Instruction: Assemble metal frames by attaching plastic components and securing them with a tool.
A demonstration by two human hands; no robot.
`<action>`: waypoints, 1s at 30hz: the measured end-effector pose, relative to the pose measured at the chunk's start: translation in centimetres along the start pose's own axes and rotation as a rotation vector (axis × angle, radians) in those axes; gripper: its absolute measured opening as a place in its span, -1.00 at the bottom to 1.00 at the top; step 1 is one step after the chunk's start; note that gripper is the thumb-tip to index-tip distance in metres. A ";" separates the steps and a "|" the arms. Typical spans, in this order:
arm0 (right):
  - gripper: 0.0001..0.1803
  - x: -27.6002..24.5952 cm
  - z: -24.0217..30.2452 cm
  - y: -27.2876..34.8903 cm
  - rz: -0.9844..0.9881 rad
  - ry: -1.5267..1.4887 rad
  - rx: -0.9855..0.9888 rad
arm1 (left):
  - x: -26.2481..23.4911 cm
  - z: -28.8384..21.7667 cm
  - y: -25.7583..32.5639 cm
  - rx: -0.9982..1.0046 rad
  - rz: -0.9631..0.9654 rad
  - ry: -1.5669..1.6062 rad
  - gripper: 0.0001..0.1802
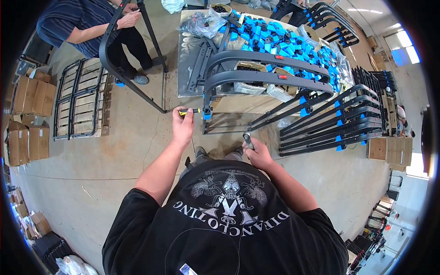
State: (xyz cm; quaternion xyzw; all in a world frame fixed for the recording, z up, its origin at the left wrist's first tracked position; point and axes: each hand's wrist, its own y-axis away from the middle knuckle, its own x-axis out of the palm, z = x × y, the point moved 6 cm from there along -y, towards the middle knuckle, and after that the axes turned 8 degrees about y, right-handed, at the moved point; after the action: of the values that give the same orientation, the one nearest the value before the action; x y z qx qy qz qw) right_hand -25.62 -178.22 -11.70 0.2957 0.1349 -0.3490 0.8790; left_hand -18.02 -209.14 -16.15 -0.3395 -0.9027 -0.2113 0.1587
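Beside the tabletop [184, 82], the left hand [183, 126] has its grip closed around a yellow-black tool [185, 112], seemingly levelled to meet the blue fitting [207, 115] on the black frame [256, 79]; the right hand [259, 155] clasps a ratchet [248, 138], held low, apparently for clearance.

In front of me is a table [184, 78] with a grey top. A big messy pile of bright blue plastic pieces [270, 43] covers much of it. At the far left corner I see clear plastic bags [201, 25] beside a round tub [212, 13] of little black bits. Flat dark metal pieces [198, 66] lie at the left end. My shoes [200, 151] are on the grey floor [123, 156]. To my left it holds a wooden pallet [85, 98] and brown boxes [30, 94].
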 end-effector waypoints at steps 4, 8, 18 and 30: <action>-0.85 0.3 -0.6 -0.2 0.013 0.012 0.064 | -1.2 0.1 -0.9 0.069 0.009 0.007 -0.79; -0.84 1.2 -1.2 -0.9 -0.026 0.065 0.001 | -0.6 -0.7 -1.8 -0.042 0.143 0.073 -0.78; -0.71 4.0 -1.0 -4.1 0.015 -0.038 0.026 | -1.2 -0.6 0.5 0.118 0.104 -0.331 -0.74; -0.42 8.9 7.1 -13.0 0.101 0.621 -0.105 | 2.2 -1.1 0.1 -0.159 -0.038 -0.148 -0.74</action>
State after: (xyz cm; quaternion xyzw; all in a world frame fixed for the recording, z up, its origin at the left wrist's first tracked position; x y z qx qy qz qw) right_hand -28.03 -194.91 -15.62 0.3485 0.3997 -0.1907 0.8261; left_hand -19.32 -208.41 -14.23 -0.3484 -0.8987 -0.2595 0.0603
